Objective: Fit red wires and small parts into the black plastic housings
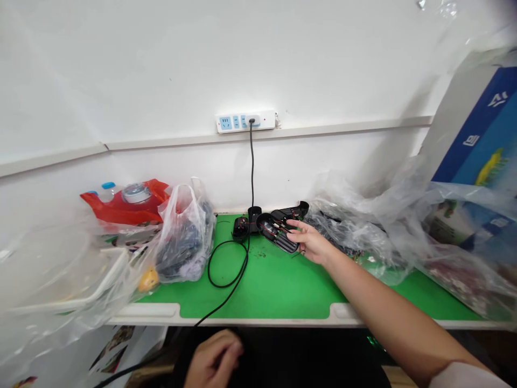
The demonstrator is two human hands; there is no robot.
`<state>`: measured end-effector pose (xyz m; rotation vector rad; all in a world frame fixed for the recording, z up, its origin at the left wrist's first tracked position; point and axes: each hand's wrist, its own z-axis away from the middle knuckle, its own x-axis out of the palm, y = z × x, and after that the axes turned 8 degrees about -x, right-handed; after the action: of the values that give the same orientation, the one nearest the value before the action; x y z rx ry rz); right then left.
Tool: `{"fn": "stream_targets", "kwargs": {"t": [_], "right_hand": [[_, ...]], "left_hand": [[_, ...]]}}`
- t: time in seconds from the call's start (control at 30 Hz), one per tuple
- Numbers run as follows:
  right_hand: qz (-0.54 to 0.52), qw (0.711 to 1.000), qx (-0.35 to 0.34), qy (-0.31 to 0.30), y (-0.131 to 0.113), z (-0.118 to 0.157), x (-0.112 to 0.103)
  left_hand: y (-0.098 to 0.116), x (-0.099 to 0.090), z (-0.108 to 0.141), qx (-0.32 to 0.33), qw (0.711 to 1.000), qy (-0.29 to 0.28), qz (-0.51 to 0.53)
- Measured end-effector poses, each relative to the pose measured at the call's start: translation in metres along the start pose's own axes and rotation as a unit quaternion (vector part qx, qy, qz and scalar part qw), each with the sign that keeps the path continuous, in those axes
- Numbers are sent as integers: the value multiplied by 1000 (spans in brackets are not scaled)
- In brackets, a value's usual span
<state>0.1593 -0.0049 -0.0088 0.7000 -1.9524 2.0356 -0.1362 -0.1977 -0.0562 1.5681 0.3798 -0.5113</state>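
My right hand (311, 242) reaches over the green mat (278, 291), its fingers closed on the right end of a black plastic housing (277, 231) with thin red wires inside. Behind that housing lies another black housing (297, 211), close to the wall. More black parts (241, 228) sit just to the left, beside a hanging black cable. Low in the view, in front of the table edge, is my left hand (216, 360), its fingers curled; whatever it holds, if anything, is hidden.
The black cable (252, 167) runs from a white power strip (246, 122) and loops on the mat. Left stand a clear bag (183, 237), a red bag (125, 207) and a yellow item (148, 279). Clear plastic bags (375, 215) and a blue box (480, 124) are at right.
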Motion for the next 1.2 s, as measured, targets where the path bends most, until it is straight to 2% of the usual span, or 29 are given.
{"fn": "stream_targets", "kwargs": {"t": [0.03,0.07,0.13,0.2,0.3,0.4,0.5,0.6,0.67,0.77,0.87,1.0,1.2], "right_hand": [[-10,1000,-7,1,-2,2,2],[-21,1000,-15,4,-4,3,3],[-40,999,-32,12,-8,6,6],[-56,997,-45,20,-9,7,8],[-70,996,-56,29,-6,3,7],[-61,994,-69,57,-3,-3,4],[-25,991,-86,102,-2,-9,-1],[72,981,-107,147,-4,-10,-5],[119,984,-57,122,-5,-8,-5],[99,992,83,-6,-3,-1,-1],[54,987,123,-82,2,5,5],[11,990,107,-93,6,6,7],[-23,994,89,-52,5,1,1]], "left_hand": [[26,16,-15,21,998,-38,54],[50,30,-33,30,991,-50,120],[90,56,-78,1,964,5,265],[116,76,-130,-19,929,41,367],[130,98,-198,-4,878,21,479],[129,108,-232,-12,834,-1,552],[125,105,-239,-12,806,-27,591],[122,90,-240,14,804,-26,594],[120,80,-242,32,805,-8,593],[118,71,-244,54,803,28,593],[119,71,-242,77,803,36,589],[123,75,-236,77,807,21,585],[127,71,-233,74,817,16,572]]}}
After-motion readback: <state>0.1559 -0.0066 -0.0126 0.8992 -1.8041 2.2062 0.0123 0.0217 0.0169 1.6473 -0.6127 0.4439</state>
